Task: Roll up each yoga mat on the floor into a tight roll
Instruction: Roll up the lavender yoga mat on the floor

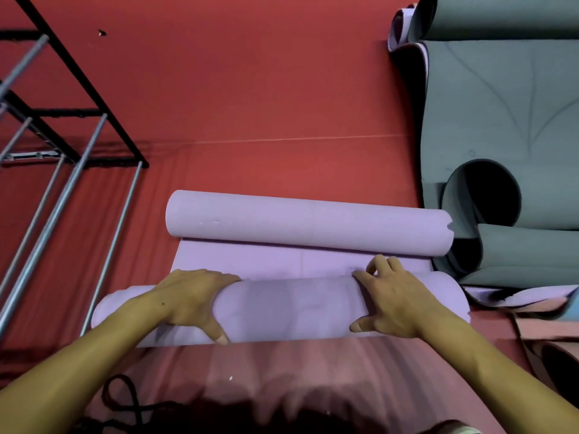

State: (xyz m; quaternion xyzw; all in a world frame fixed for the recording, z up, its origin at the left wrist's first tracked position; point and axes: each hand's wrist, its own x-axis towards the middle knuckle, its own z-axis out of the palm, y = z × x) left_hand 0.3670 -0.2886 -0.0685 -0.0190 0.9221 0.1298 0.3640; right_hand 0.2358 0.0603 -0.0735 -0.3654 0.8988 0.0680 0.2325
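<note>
Hands, left hand (pixel 191 303) and right hand (pixel 394 303), curl fingers over purple mat (pixel 291 308) roll (nearly complete); 2 grey mats (pixel 501 120) remain loose.

Exercise studio (red floor (pixel 250 89), yoga mats (pixel 501 104))

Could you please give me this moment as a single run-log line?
step: rolling purple mat | left hand: grips near roll | right hand: grips near roll | far end: curled | grey mats: loose

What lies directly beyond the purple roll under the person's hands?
Beyond the near roll held by the left hand and right hand, a flat purple strip leads to a second purple roll. The floor beneath is covered.
</note>
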